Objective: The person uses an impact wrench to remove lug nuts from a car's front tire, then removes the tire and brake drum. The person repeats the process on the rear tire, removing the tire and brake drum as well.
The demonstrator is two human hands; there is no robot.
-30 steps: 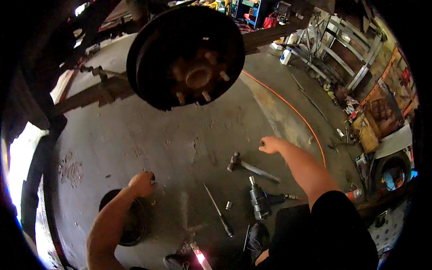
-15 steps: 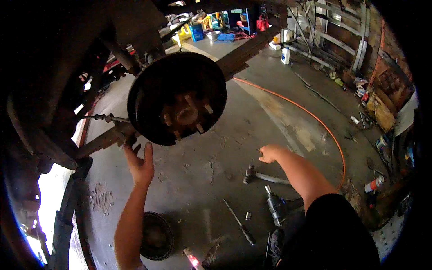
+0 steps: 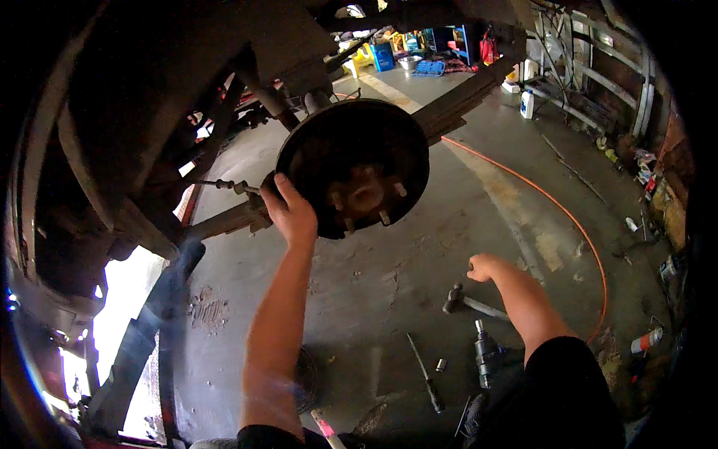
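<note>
A dark round brake backing plate hangs at the upper middle, with a rusty wheel hub and several studs at its centre. My left hand is at the plate's lower left edge, thumb up and apart from the fingers. Some of its fingertips are lost in shadow behind the plate. A thin rod with a cable end runs up to that hand from the left. Over the floor at the right, my right hand is closed, its inside hidden. Below it lies a hammer.
On the floor lie an impact wrench, a small socket and a long screwdriver. A dark round part is partly behind my left forearm. An orange hose curves across the right. A metal rack stands behind.
My left hand has risen from below the plate to its left edge. My right hand stays closed over the floor. The whole view has shifted, so the scene sits farther right and lower.
</note>
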